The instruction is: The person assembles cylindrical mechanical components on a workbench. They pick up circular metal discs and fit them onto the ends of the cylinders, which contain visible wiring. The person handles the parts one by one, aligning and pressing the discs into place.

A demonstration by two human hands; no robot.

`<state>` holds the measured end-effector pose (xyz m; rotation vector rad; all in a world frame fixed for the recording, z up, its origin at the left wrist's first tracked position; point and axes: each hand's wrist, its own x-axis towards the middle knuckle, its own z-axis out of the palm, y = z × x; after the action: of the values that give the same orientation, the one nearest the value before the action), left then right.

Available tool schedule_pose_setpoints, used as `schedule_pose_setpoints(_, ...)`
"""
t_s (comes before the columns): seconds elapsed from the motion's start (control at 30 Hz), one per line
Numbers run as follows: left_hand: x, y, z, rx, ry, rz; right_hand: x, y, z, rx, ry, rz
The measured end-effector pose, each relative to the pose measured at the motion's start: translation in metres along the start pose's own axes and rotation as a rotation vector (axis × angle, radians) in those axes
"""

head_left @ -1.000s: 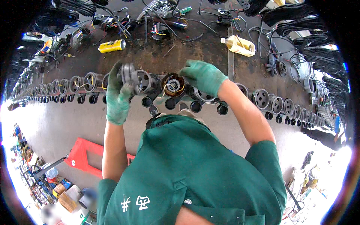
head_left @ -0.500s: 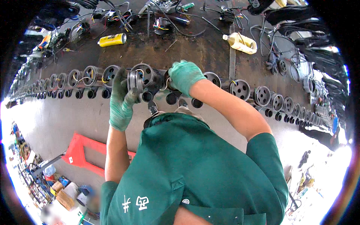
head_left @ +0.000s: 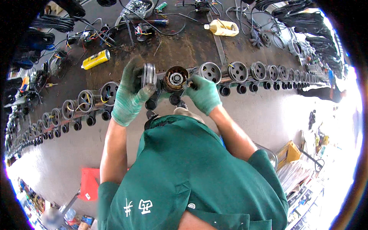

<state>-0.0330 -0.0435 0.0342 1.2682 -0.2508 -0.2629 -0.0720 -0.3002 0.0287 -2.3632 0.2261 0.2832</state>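
Currently, on my remote feed, I have the left hand (head_left: 131, 94) pinching a grooved metal cover (head_left: 150, 74) just left of the open round housing (head_left: 168, 79). The right hand (head_left: 203, 94) is at the housing's right edge, fingers curled; whether they hold anything, I cannot tell. Left beyond the housing lies a yellow can (head_left: 96, 59).

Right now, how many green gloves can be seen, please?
2: one on the left hand, holding a grooved metal wheel; one on the right hand, beside the open round housing. Others may be hidden.
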Motion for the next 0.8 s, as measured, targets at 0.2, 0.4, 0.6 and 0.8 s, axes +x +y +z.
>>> schedule_pose_setpoints(0.2,0.011,0.005,-0.010,-0.103,-0.168,-0.113,-0.025,0.018,0.057,0.309,0.370,-0.044)
schedule_pose_setpoints(0.4,0.018,0.002,-0.012,-0.109,-0.263,-0.128,0.002,0.019,0.076,0.192,0.492,-0.115)
schedule_pose_setpoints(0.6,0.019,0.006,-0.017,-0.099,-0.230,-0.147,0.013,0.019,0.084,0.426,0.416,0.069)
schedule_pose_setpoints(0.8,0.034,0.001,-0.021,0.073,-0.275,-0.079,0.011,0.031,0.077,0.781,0.274,0.112)
